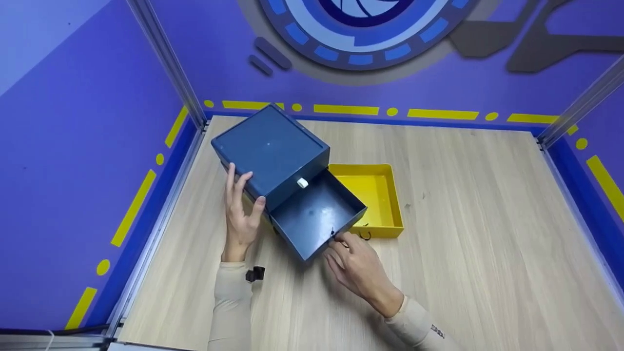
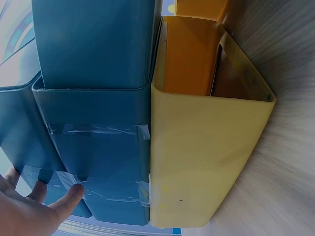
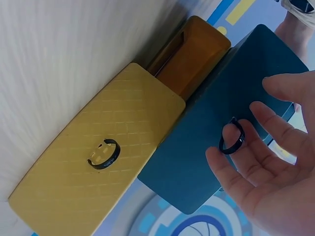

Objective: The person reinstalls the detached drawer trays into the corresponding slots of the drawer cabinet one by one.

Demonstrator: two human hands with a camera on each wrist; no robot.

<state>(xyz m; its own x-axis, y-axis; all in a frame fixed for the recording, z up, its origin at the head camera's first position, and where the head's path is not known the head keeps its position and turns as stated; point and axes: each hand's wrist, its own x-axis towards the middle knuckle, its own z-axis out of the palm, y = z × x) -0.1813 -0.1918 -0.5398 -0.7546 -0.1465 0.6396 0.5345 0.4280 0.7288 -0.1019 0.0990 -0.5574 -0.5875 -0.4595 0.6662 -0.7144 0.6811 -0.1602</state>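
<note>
Blue drawer [image 1: 312, 214] projects, open, beneath the upper blue box [image 1: 270, 151]. At the drawer's front edge, the right hand [image 1: 363, 270] holds the black ring handle [image 3: 241, 138] with curled fingers. The left hand [image 1: 241, 225], fingers spread wide, rests against the upper box's side. Yellow drawer [image 1: 376, 195] sits lower, also open. Patterned wall [image 1: 341, 92] stands behind.

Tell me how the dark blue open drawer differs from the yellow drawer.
The dark blue drawer sits higher, partly hiding the yellow drawer. In the head view, the blue drawer is slanted; the yellow drawer lies nearly straight. The right hand is at the blue drawer's pull, not the yellow drawer's. Both have dark, curved pulls.
</note>
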